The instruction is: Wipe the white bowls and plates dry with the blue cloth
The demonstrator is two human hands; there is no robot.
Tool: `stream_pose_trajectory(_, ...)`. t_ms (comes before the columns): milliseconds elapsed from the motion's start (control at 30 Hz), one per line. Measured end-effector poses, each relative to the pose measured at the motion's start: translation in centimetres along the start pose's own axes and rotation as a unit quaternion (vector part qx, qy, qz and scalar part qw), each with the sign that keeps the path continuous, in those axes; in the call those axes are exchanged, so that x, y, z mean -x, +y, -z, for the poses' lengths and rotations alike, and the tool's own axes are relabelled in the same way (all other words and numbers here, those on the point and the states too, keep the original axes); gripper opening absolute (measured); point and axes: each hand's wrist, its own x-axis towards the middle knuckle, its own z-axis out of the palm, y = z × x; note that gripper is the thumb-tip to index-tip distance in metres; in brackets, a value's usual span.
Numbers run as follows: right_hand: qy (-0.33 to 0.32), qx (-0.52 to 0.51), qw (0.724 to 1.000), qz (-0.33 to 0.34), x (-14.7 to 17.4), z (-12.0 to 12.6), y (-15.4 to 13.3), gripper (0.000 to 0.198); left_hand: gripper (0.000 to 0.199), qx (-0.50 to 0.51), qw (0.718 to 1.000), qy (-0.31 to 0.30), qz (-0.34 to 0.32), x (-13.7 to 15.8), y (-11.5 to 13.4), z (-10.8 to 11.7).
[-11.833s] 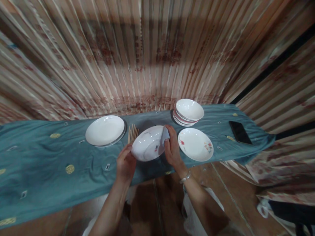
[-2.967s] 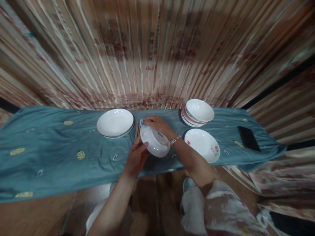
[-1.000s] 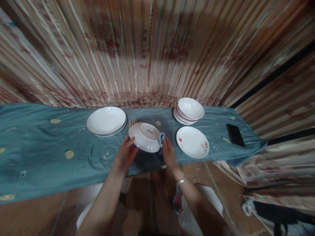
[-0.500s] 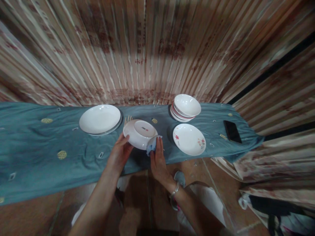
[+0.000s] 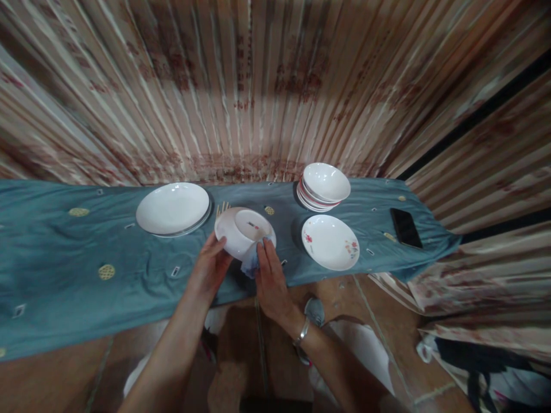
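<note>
A white bowl [image 5: 235, 232] is tipped so that its underside, with a foot ring and a small printed mark, faces me. My left hand [image 5: 210, 261] grips its left rim, thumb on the outside. In my right hand [image 5: 271, 281] is a bluish cloth [image 5: 251, 261], pressed by the fingers against the lower right of the bowl's underside. Behind the bowl, the ends of several chopsticks [image 5: 222, 207] stick out. The bowl's inner side is turned away and hidden.
Large white plates [image 5: 172, 206] lie stacked to the left on the blue tablecloth [image 5: 142, 269]. On the right are a stack of bowls [image 5: 326, 182], a flower-patterned plate [image 5: 329, 244] and a black phone [image 5: 406, 228]. A pleated curtain [image 5: 258, 86] hangs behind the table.
My right hand and the cloth have slid left over the bowl's underside, nearer its foot ring. My left hand keeps its grip on the rim.
</note>
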Motion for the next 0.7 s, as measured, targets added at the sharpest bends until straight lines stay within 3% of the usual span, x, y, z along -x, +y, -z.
stream_pose_trajectory(700,0.004,-0.011,0.996,0.085,-3.0,1.5,-0.7,0.063,0.067,-0.043,0.996,-0.076,-0.035,1.1,-0.3,-1.2)
